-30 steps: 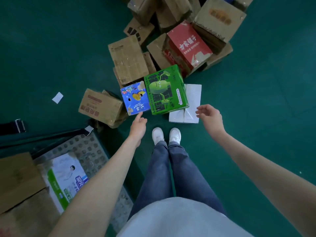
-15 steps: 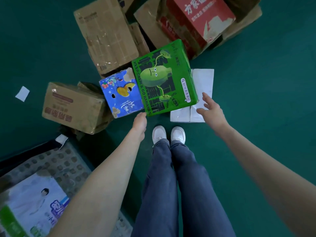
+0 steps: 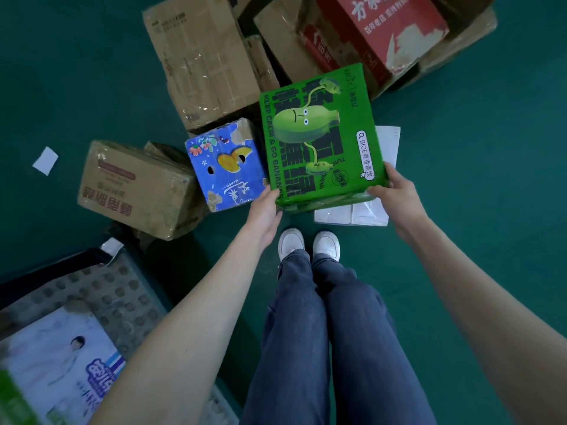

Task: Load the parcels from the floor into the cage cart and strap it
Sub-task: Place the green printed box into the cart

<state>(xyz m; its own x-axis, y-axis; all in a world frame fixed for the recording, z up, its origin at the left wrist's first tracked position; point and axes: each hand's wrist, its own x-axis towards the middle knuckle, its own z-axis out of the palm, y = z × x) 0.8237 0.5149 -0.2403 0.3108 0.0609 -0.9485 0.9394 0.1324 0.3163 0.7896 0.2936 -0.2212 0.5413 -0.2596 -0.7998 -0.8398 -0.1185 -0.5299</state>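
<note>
- Head view: the green box (image 3: pixel 319 139) is held at its two near corners. The left hand (image 3: pixel 266 207) has its fingers curled under the near-left corner, and the right hand (image 3: pixel 395 191) has its thumb on the printed top with its fingers wrapped below the near-right corner.
- Just left of the left fingers, the blue mango box (image 3: pixel 225 167) touches or nearly touches the green box's left edge; little room shows on that side.
- Beyond the blue box stands a tall brown carton (image 3: pixel 199 59); further left of the left hand lies a brown box with red print (image 3: pixel 135 188).
- Past the far edge of the green box, away from both hands, a red carton (image 3: pixel 383 32) sits on more brown cartons, close to that far edge.
- Under and beside the right fingers a white flat parcel (image 3: pixel 368 211) lies on the green floor (image 3: pixel 491 148); right of the right hand the floor is open.
- Near side, between the hands and the white shoes (image 3: pixel 308 245), only a narrow strip of floor shows.
- The green box's long axis runs away from the person, leaning slightly right; its printed face points up at the camera.
- Down left of the left forearm, the cart deck (image 3: pixel 116 289) carries a white printed pack (image 3: pixel 61 363).
</note>
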